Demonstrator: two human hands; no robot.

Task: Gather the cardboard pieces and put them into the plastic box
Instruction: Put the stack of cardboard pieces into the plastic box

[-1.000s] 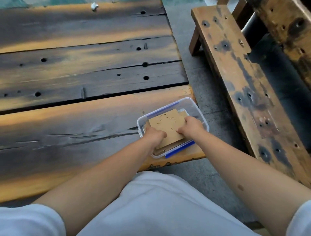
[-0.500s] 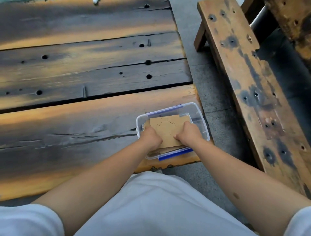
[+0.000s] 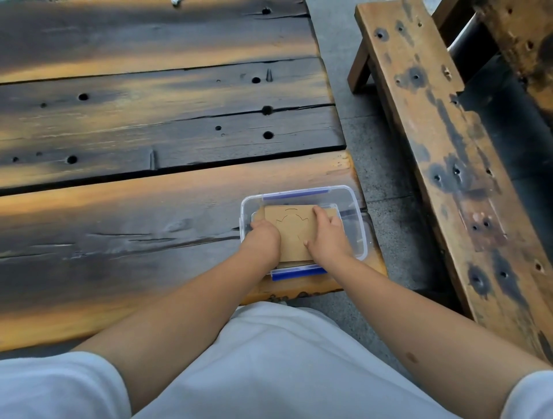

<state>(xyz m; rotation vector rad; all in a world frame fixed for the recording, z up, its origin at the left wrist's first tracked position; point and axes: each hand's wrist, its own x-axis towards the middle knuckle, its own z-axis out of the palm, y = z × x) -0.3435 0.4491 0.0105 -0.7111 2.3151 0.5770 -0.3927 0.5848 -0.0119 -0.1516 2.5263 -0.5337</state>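
A clear plastic box (image 3: 357,215) with blue clips stands at the near right corner of the wooden table. Inside it lies a stack of brown cardboard pieces (image 3: 291,228), the top one scored with curved cut lines. My left hand (image 3: 263,239) grips the stack's left edge. My right hand (image 3: 326,236) lies on its right side, fingers over the top sheet. Both hands reach down into the box. The lower sheets are mostly hidden under the top one and my hands.
The table (image 3: 149,209) is made of dark, worn planks with holes and gaps. A weathered wooden bench (image 3: 449,155) runs along the right, across a strip of grey floor (image 3: 383,179). A small white scrap (image 3: 176,2) lies at the table's far edge.
The cardboard stack has turned from tilted to square with the box and sunk lower inside it. Both hands moved with it, and the right hand slid further over the top sheet.
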